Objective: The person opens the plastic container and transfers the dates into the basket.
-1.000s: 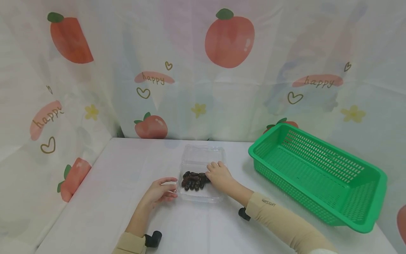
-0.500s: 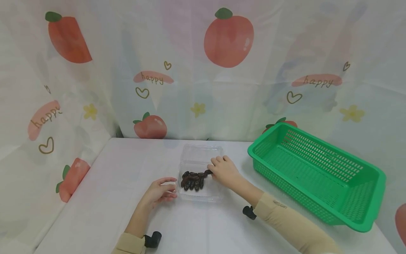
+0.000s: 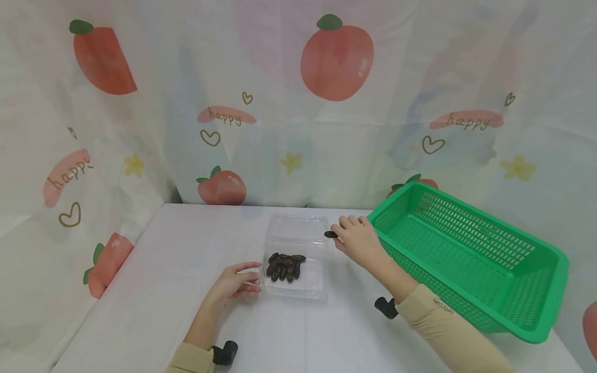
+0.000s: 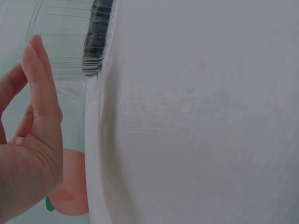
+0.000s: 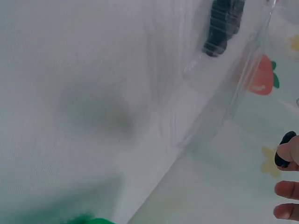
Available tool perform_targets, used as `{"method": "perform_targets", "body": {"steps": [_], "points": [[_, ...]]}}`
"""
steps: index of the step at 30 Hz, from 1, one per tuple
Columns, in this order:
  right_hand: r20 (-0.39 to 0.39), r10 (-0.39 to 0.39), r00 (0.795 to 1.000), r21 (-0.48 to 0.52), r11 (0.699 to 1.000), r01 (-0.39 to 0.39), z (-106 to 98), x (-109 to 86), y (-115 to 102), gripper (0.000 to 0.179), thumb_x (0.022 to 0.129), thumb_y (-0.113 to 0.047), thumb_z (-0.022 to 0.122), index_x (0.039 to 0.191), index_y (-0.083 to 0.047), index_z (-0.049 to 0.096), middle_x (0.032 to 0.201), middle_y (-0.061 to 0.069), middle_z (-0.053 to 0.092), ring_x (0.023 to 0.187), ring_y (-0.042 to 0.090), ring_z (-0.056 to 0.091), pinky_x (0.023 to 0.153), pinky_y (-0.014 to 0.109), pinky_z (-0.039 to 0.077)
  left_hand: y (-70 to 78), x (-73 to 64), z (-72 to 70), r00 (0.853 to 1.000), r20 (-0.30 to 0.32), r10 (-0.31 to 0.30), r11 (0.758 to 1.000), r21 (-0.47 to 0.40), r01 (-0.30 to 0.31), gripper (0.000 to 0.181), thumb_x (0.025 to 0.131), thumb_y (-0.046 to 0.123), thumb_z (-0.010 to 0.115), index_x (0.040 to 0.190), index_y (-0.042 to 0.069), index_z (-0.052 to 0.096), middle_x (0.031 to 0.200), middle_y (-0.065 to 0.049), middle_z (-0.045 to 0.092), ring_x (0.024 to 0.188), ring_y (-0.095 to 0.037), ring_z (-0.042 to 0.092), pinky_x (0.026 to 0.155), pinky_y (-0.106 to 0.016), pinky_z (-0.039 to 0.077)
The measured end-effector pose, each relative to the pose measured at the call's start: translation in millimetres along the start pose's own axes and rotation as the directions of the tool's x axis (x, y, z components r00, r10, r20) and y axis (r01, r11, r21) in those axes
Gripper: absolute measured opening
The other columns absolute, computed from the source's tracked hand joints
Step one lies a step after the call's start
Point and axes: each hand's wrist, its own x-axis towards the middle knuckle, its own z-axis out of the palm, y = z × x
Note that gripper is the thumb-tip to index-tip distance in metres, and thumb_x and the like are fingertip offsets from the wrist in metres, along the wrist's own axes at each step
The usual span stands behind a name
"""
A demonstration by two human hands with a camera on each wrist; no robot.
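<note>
A clear plastic clamshell box (image 3: 313,282) lies with its lid folded back, several dark brown dates (image 3: 282,265) gathered in its left part. My left hand (image 3: 235,282) rests at the box's left side, fingers extended; in the left wrist view, fingertips (image 4: 37,51) overlap the clear wall. Between thumb and finger, my right hand (image 3: 359,241) pinches one date (image 3: 330,234), held above the table to the right of the lid. That same date (image 5: 283,150) shows at the right edge of the right wrist view, two other fingers stretched out below it.
A green perforated plastic basket (image 3: 466,259) stands on the right of the white table (image 3: 289,331), close behind my right hand and forearm. A fruit-printed cloth (image 3: 289,129) hangs along the back and left side.
My right hand has lifted one date out of the box and carried it up and right, towards the basket. The left hand has stayed at the box's side.
</note>
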Motion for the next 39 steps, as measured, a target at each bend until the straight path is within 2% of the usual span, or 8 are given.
{"method": "perform_targets", "body": {"steps": [3, 6, 16, 23, 33, 39], "points": [[-0.042, 0.047, 0.998, 0.012, 0.999, -0.046, -2.8, -4.2, 14.8, 0.019, 0.073, -0.018, 0.073, 0.086, -0.012, 0.061, 0.074, 0.003, 0.047, 0.07, 0.022, 0.045, 0.064, 0.035, 0.04, 0.8, -0.7, 0.4, 1.0, -0.001, 0.0, 1.0, -0.002, 0.0, 0.037, 0.086, 0.005, 0.059, 0.123, 0.001, 0.055, 0.076, -0.01, 0.066, 0.061, -0.018, 0.066, 0.055, -0.027, 0.056], [-0.049, 0.107, 0.993, 0.036, 0.994, -0.105, -4.3, -9.2, 29.4, 0.017, 0.074, -0.015, 0.072, 0.086, -0.01, 0.061, 0.075, 0.004, 0.048, 0.073, 0.023, 0.048, 0.065, 0.037, 0.04, 1.4, -1.6, 0.6, 1.0, -0.002, -0.002, 1.0, -0.004, 0.002, 0.037, 0.086, 0.005, 0.059, 0.123, 0.001, 0.055, 0.077, -0.011, 0.066, 0.061, -0.018, 0.066, 0.055, -0.027, 0.056], [0.078, 0.277, 0.958, 0.048, 0.959, -0.281, 2.1, -32.7, 71.4, 0.02, 0.08, -0.016, 0.068, 0.099, -0.008, 0.063, 0.084, 0.007, 0.053, 0.079, 0.027, 0.048, 0.069, 0.041, 0.04, 0.2, -0.4, 0.6, 1.0, 0.014, 0.01, 1.0, -0.008, -0.01, 0.038, 0.086, 0.005, 0.058, 0.123, 0.0, 0.054, 0.08, -0.01, 0.066, 0.061, -0.019, 0.066, 0.056, -0.028, 0.056], [0.224, 0.373, 0.9, 0.037, 0.92, -0.39, 3.1, -46.7, 91.8, 0.023, 0.085, -0.017, 0.063, 0.106, -0.008, 0.061, 0.095, 0.012, 0.053, 0.085, 0.03, 0.046, 0.071, 0.045, 0.038, 2.2, -2.5, 0.7, 1.0, 0.026, 0.014, 1.0, -0.016, -0.014, 0.04, 0.087, 0.005, 0.058, 0.125, -0.001, 0.052, 0.085, -0.012, 0.066, 0.061, -0.018, 0.066, 0.056, -0.027, 0.056], [0.369, 0.382, 0.847, -0.013, 0.914, -0.406, 3.1, -60.1, 104.7, 0.029, 0.087, -0.018, 0.061, 0.113, -0.007, 0.055, 0.102, 0.018, 0.051, 0.091, 0.034, 0.046, 0.07, 0.047, 0.038, 1.5, -1.9, 0.4, 1.0, 0.003, 0.005, 1.0, 0.004, -0.005, 0.037, 0.087, 0.004, 0.057, 0.124, 0.0, 0.053, 0.087, -0.015, 0.066, 0.062, -0.019, 0.066, 0.057, -0.028, 0.056], [0.467, 0.39, 0.794, -0.037, 0.905, -0.423, 2.9, -64.2, 106.9, 0.032, 0.089, -0.02, 0.059, 0.117, -0.007, 0.053, 0.105, 0.019, 0.049, 0.094, 0.036, 0.045, 0.073, 0.048, 0.037, 0.7, -0.7, 1.0, 1.0, 0.002, 0.004, 1.0, 0.008, -0.004, 0.037, 0.087, 0.004, 0.057, 0.123, 0.001, 0.054, 0.087, -0.015, 0.066, 0.063, -0.02, 0.066, 0.057, -0.029, 0.056]]}}
